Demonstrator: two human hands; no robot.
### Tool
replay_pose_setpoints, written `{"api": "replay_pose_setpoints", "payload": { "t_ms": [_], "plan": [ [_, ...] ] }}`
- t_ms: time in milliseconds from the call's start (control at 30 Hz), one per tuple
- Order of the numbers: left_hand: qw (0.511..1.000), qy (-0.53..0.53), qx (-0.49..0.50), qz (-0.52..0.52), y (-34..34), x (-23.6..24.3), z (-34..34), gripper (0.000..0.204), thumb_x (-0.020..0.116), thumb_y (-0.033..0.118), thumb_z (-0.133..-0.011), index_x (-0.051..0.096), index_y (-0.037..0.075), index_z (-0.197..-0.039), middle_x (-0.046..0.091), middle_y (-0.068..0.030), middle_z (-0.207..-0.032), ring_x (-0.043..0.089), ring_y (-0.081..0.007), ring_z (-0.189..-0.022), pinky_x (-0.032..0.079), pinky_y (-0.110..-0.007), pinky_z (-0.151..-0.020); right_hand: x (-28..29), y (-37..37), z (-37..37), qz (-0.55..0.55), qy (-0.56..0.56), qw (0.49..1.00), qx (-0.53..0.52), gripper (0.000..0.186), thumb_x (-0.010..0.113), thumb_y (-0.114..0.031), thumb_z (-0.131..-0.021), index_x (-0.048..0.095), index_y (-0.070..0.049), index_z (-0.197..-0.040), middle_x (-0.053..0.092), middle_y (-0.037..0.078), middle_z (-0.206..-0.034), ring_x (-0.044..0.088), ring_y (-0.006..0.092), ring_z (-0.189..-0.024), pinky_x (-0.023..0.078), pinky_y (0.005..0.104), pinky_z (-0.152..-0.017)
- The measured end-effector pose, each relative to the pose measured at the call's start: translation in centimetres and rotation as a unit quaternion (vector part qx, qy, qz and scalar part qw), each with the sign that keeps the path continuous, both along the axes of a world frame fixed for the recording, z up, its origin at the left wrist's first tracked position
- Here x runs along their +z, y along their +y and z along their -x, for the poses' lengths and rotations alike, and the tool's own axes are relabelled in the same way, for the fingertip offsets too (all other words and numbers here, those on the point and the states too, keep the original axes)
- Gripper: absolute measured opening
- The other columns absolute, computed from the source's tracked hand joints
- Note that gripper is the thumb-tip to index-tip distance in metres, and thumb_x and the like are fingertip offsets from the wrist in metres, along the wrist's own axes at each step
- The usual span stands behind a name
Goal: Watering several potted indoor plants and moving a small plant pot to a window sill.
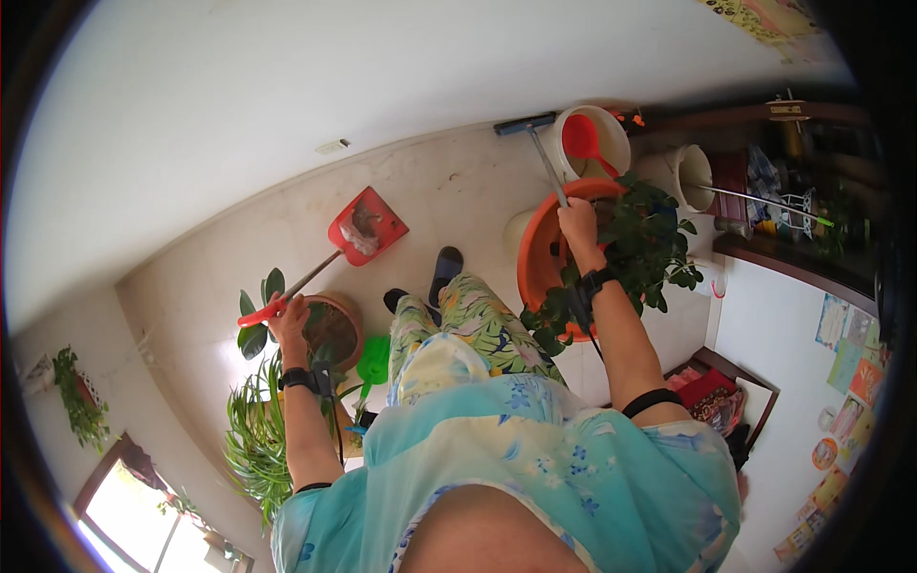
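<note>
My left hand (288, 323) is closed around the red-tipped handle of a long-handled red dustpan (394, 229). A clump of greyish-white fluffy debris (362, 229) lies in the pan, which is held out over the light floor tiles. My right hand (579, 226) grips the grey pole of a broom (525, 125) with a narrow dark head; bristles cannot be made out. That head is at the far side, by the wall and a white bucket (614, 137). The right hand is over a large orange tub (533, 263), next to dark green leaves (651, 244).
A red scoop (580, 137) rests in the white bucket. Another pale bucket (694, 164) stands to its right with a thin pole across it. Below my left hand are a brown plant pot (346, 320), a green plastic scoop (374, 361) and a spider plant (253, 449). My slippers (446, 267) are mid-floor.
</note>
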State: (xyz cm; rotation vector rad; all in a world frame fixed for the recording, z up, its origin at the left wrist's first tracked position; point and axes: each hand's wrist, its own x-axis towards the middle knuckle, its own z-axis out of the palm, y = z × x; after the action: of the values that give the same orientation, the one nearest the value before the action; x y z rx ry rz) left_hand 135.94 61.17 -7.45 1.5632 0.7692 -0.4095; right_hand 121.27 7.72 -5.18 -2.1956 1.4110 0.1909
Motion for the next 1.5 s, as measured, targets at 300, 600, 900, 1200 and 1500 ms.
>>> {"api": "replay_pose_setpoints", "payload": {
  "t_ms": [300,600,900,1200,1500],
  "plan": [
    [0.999,0.048,-0.001,0.008,-0.2,0.6,-0.9,0.06,0.074,0.015,-0.072,0.041,0.007,-0.122,0.059,-0.0065,-0.096,0.064,-0.0208,-0.073,0.05,-0.031,-0.063,-9.7,-7.1,1.6,-0.062,-0.033,0.996,0.063,0.01,0.05,-0.008,-0.074,0.058,-0.004,-0.071,0.044,0.006,-0.046,0.041,0.0172,-0.033,0.027,0.033,-0.032],
    [0.997,0.052,-0.046,0.014,-0.1,0.4,-1.6,0.058,0.074,0.015,-0.071,0.038,0.01,-0.116,0.062,-0.0064,-0.088,0.064,-0.0199,-0.068,0.05,-0.03,-0.059,0.5,0.3,-0.7,-0.311,-0.054,0.934,-0.168,0.017,0.051,-0.013,-0.077,0.048,-0.006,-0.061,0.043,0.005,-0.044,0.037,0.0151,-0.033,0.023,0.0291,-0.03],
    [0.995,0.055,-0.085,0.014,0.7,-0.2,-3.0,0.055,0.074,0.014,-0.071,0.037,0.009,-0.112,0.061,-0.0065,-0.08,0.062,-0.0168,-0.057,0.049,-0.025,-0.051,1.7,8.4,3.2,-0.159,0.067,0.979,-0.104,0.012,0.057,-0.006,-0.074,0.06,0.004,-0.078,0.044,0.005,-0.047,0.039,0.0139,-0.034,0.03,0.031,-0.034],
    [0.994,0.044,-0.099,0.019,1.6,-1.1,-3.3,0.054,0.074,0.017,-0.071,0.04,0.011,-0.111,0.059,-0.01,-0.076,0.061,-0.0195,-0.057,0.052,-0.03,-0.053,0.9,13.5,-2.4,-0.425,-0.171,0.834,-0.308,0.019,0.061,-0.007,-0.065,0.047,-0.002,-0.053,0.044,0.008,-0.046,0.037,0.018,-0.033,0.029,0.0283,-0.033],
    [0.995,0.052,-0.091,0.002,0.0,0.4,-3.8,0.05,0.072,0.014,-0.072,0.039,0.008,-0.11,0.06,-0.0075,-0.073,0.061,-0.0159,-0.054,0.048,-0.023,-0.049,-7.5,10.3,-11.4,-0.072,-0.247,0.922,-0.291,0.018,0.055,-0.004,-0.068,0.045,0.004,-0.054,0.048,0.012,-0.048,0.049,0.0221,-0.037,0.035,0.0339,-0.034]
  ]
}}
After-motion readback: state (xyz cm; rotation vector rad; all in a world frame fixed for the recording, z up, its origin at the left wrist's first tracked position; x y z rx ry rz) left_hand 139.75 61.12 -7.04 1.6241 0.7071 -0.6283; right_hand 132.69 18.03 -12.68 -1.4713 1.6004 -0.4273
